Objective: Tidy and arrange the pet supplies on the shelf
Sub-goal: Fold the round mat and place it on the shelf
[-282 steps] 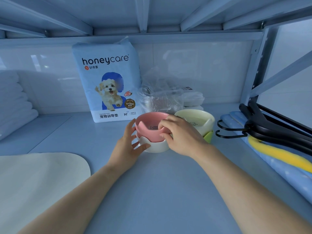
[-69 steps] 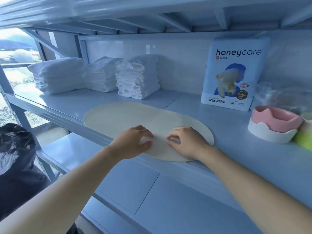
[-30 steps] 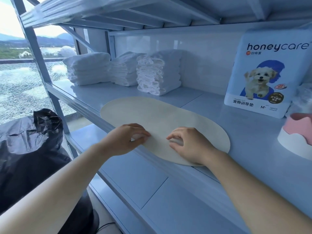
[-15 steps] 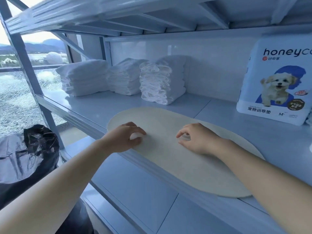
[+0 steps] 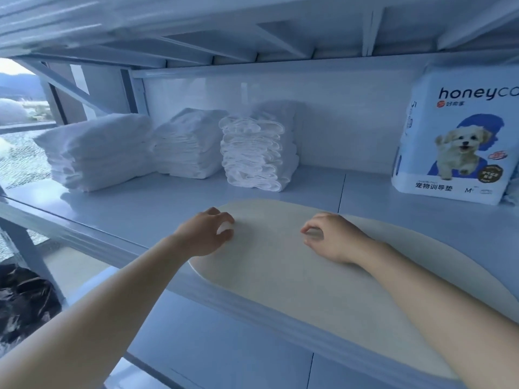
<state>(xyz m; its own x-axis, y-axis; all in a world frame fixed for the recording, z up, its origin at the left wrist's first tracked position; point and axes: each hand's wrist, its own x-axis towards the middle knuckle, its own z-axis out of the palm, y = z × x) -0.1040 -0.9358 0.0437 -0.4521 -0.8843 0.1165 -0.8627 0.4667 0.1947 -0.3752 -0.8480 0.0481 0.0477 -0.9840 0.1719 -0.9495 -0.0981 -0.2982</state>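
Note:
A cream oval mat [image 5: 280, 279] lies flat on the pale blue shelf [image 5: 134, 211], its near edge over the shelf's front lip. My left hand [image 5: 206, 234] curls on the mat's left end, fingers pinched at the edge. My right hand [image 5: 332, 238] rests on the mat's middle, thumb and fingers pinched on its surface. Three stacks of folded white pads stand at the back: left stack [image 5: 95, 153], middle stack [image 5: 188, 147], right stack [image 5: 258, 155]. A honeycare pad pack [image 5: 455, 141] with a puppy picture stands upright at the back right.
The upper shelf's underside [image 5: 252, 32] hangs low overhead. A lower shelf [image 5: 224, 357] shows beneath the front lip. A black plastic bag [image 5: 25, 301] sits on the floor at lower left, beside the frame's upright post. A window lies beyond the left end.
The mat has slid to the right along the shelf under both hands, its left end now in front of the right pad stack. The bowls have left the view.

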